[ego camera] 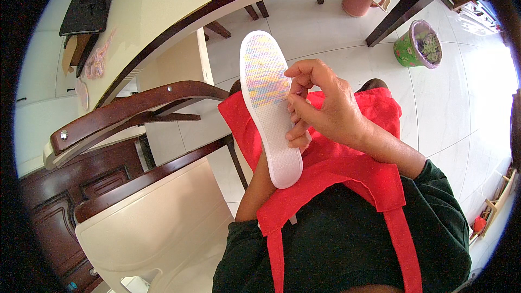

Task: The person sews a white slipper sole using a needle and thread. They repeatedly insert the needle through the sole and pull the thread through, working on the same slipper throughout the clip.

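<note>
A white insole (281, 146) of mesh canvas stands slanted over my lap, its toe half covered in pastel stitches of yellow, pink, blue and purple. The heel half shows bare mesh. My left hand (299, 139) grips it from beneath; only fingertips curling over the right edge show, the palm being hidden behind the sole. At that same edge, by the border of the stitched area, is my right hand (325, 99), index finger and thumb bent towards the insole. Whether a needle or thread sits between them is too small to tell. A red apron (338, 158) covers my lap.
A cream table (163, 4) with a dark edge curves ahead, bearing pink yarn (97, 61) and a black flat object (87, 6). To my left is a chair with a wooden armrest (134, 101). A pink bucket (360, 0) and a green flowerpot (407, 47) stand on the floor.
</note>
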Motion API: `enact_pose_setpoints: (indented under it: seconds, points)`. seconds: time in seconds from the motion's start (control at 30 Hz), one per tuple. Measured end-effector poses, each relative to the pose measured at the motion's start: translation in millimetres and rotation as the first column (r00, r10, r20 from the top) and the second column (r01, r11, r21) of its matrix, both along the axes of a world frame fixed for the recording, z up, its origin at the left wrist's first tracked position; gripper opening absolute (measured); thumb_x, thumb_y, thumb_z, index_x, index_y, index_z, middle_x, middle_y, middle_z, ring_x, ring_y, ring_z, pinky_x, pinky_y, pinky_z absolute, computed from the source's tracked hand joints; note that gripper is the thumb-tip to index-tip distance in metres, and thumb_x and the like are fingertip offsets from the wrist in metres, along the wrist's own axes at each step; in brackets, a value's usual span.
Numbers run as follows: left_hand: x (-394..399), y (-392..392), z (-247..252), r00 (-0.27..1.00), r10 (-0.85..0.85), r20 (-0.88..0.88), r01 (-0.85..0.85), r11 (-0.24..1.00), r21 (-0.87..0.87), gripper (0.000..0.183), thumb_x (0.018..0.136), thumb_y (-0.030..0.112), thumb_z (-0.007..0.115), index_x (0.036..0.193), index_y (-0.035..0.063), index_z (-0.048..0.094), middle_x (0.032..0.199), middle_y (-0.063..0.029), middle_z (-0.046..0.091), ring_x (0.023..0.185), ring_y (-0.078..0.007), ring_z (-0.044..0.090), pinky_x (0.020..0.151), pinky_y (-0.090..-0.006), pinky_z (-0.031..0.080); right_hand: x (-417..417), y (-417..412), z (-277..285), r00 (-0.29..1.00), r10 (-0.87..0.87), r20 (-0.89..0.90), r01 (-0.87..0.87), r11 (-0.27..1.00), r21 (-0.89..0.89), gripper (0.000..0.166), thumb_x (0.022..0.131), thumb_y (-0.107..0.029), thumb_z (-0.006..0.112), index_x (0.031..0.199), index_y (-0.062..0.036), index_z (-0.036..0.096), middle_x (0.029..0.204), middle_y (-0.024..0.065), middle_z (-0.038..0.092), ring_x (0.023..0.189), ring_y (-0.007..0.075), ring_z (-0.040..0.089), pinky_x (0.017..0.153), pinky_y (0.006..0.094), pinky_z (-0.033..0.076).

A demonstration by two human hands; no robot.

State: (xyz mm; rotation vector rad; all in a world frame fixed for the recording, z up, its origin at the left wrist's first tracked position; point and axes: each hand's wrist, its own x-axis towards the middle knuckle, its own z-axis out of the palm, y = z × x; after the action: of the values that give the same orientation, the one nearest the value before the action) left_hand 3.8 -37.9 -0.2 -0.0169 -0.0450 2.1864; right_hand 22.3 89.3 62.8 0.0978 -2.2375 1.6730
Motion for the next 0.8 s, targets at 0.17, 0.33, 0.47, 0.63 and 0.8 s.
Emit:
enact_pose_setpoints:
  seconds: [0.17,0.33,0.47,0.63,0.8]
  points:
    - [0.7,1.8,1.0,0.999,0.043,-0.026,-0.045,0.994,-0.098,0.032,0.085,0.038,0.046,0.098,0.0084,0.046,0.084,-0.0034,0.047,0.048,-0.0079,0.042,0.034,-0.0180,0.032,1.3,0.6,4.0,1.000,-0.005,-0.020,0.008,0.992,0.129,0.025,0.067,0.002,0.057,0.090,-0.0032,0.048,0.067,0.0066,0.053,0.066,0.0229,0.057,0.074,0.0350,0.044]
    - [5.7,6.5,4.3,0.992,0.096,-0.079,-0.115,0.949,-0.293,0.032,0.086,0.037,0.047,0.100,0.0092,0.047,0.085,-0.0031,0.048,0.049,-0.0072,0.042,0.034,-0.0173,0.032,4.1,3.8,7.6,0.999,-0.017,-0.049,0.031,0.949,0.313,0.024,0.069,0.000,0.057,0.091,-0.0033,0.048,0.067,0.0064,0.055,0.066,0.0234,0.057,0.076,0.0342,0.044]
    - [10.8,7.1,4.9,0.944,0.157,-0.291,-0.304,0.761,-0.574,0.026,0.090,0.031,0.041,0.100,0.0086,0.047,0.085,-0.0004,0.053,0.060,-0.0065,0.049,0.046,-0.0196,0.042,-2.6,9.7,-9.5,0.996,-0.028,0.086,0.027,1.000,0.014,0.026,0.071,-0.003,0.058,0.095,-0.0028,0.049,0.078,0.0103,0.057,0.069,0.0242,0.057,0.071,0.0338,0.045]
    - [5.8,8.5,7.7,0.801,0.124,-0.586,-0.591,0.325,-0.738,0.019,0.092,0.022,0.038,0.098,0.0057,0.046,0.086,-0.0018,0.053,0.074,-0.0061,0.049,0.066,-0.0215,0.042,1.4,34.2,-9.7,0.967,-0.126,-0.222,0.214,0.874,0.435,0.023,0.067,-0.010,0.065,0.089,-0.0076,0.057,0.092,0.0068,0.054,0.084,0.0233,0.053,0.075,0.0362,0.041]
    - [8.5,6.4,0.4,0.703,-0.053,-0.710,-0.674,0.272,-0.687,0.020,0.092,0.023,0.040,0.100,0.0051,0.045,0.091,-0.0039,0.054,0.078,-0.0087,0.052,0.065,-0.0215,0.044,2.4,29.1,-19.2,0.960,-0.003,-0.281,0.183,0.764,0.618,0.013,0.060,-0.015,0.064,0.073,-0.0147,0.061,0.090,0.0019,0.054,0.088,0.0206,0.051,0.084,0.0381,0.036]
